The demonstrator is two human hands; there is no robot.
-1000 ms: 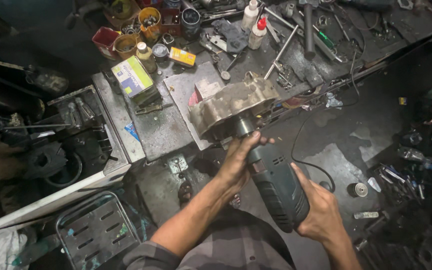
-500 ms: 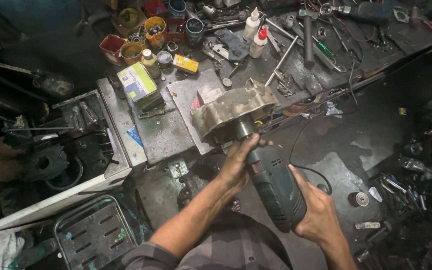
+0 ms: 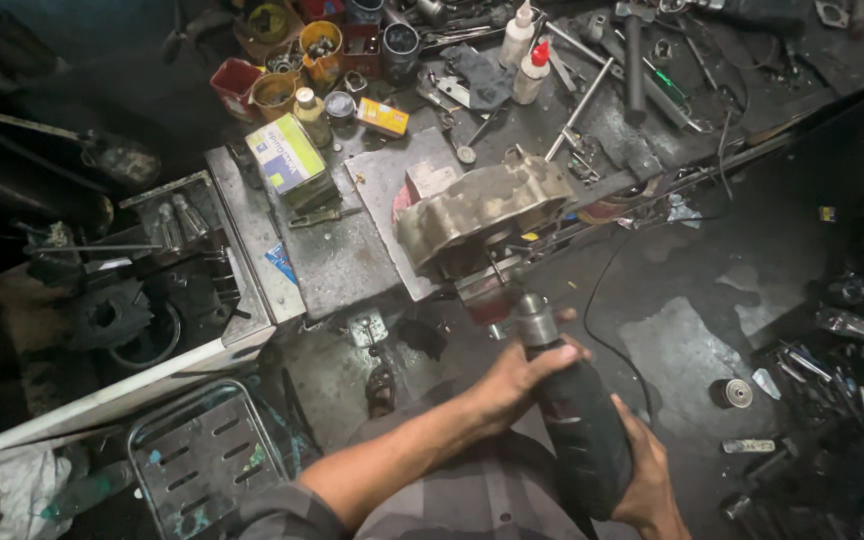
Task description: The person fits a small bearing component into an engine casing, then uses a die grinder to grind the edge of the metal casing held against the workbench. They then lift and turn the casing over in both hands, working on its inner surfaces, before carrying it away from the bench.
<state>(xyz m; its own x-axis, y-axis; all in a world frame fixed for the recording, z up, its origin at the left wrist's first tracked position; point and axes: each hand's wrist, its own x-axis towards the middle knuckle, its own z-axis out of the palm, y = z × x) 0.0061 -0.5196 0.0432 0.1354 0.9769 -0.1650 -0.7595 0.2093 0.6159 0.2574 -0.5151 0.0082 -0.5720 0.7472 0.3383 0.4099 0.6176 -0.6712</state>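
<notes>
Nearest to me, my right hand (image 3: 647,480) is wrapped around the rear of the dark power drill (image 3: 577,420), and my left hand (image 3: 517,375) is closed round its front, just behind the metal chuck (image 3: 534,315). The bit end points up at the grimy metal engine casting (image 3: 487,205), which sits clamped at the edge of the steel workbench (image 3: 337,255). I cannot tell whether the bit touches it; no finished work shows on the casting. Beyond lie a yellow-green box (image 3: 287,155), glue bottles (image 3: 524,45) and scattered tools.
</notes>
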